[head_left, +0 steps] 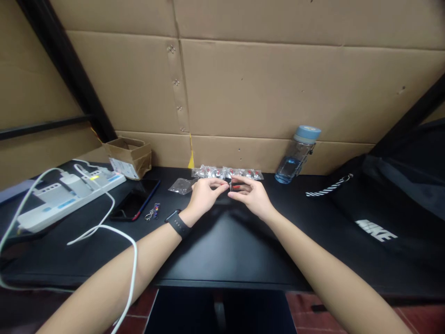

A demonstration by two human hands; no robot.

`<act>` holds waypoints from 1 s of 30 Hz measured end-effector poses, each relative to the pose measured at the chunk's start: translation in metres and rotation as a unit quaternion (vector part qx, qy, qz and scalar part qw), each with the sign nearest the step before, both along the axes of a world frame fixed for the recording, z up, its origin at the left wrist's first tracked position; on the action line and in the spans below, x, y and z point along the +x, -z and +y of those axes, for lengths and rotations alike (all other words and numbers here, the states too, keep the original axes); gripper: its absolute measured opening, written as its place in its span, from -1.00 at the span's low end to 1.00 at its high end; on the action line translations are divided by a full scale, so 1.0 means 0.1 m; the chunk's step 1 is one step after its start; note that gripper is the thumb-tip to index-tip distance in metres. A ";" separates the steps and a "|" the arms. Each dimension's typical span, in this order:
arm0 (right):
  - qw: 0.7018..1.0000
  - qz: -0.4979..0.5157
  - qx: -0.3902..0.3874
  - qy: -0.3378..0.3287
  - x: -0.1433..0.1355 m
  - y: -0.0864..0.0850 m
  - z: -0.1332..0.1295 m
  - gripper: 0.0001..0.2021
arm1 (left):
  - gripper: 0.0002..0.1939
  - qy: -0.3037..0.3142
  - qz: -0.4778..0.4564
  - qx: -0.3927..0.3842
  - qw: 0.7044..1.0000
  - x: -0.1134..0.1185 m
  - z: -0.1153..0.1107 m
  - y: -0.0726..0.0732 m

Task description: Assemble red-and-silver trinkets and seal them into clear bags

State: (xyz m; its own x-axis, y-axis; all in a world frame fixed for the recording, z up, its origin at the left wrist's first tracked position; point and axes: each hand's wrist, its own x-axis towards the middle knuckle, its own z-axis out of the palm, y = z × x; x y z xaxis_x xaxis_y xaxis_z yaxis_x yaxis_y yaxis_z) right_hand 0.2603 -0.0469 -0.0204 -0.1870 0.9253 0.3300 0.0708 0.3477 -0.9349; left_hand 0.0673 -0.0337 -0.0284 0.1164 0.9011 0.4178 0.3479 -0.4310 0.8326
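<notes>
Over the middle of the black table, my left hand (206,192) and my right hand (251,195) meet fingertip to fingertip. Between them is a small red-and-silver piece (230,185), pinched by both hands; its exact kind is too small to make out. Fingers hide part of it. Just behind the hands lies a row of clear plastic packets (217,172) with silver and red contents. A flat clear plastic bag (181,186) lies left of my left hand. Farther left is a small keychain (155,211) with a metal clasp and a coloured strap.
Left on the table (222,250) are a dark phone (135,202), a white power strip (73,199) and an open cardboard box (132,155). A white cable (134,260) crosses my left forearm. At right stand a blue-lidded bottle (295,155) and a black bag (368,204).
</notes>
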 end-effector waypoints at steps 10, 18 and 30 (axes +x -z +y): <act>0.999 -0.035 0.000 0.002 0.05 -0.05 0.02 -0.48 | -0.74 -0.144 0.198 0.165 0.955 -0.47 0.08 -0.45; 0.984 -0.161 0.067 0.032 0.19 -0.08 0.08 -0.50 | -0.55 0.054 0.469 -0.012 0.882 -1.12 0.40 -0.32; 0.911 -0.399 0.103 -0.008 0.48 -0.35 0.00 -0.77 | -0.42 0.181 0.518 0.007 0.836 -0.28 -0.10 -0.10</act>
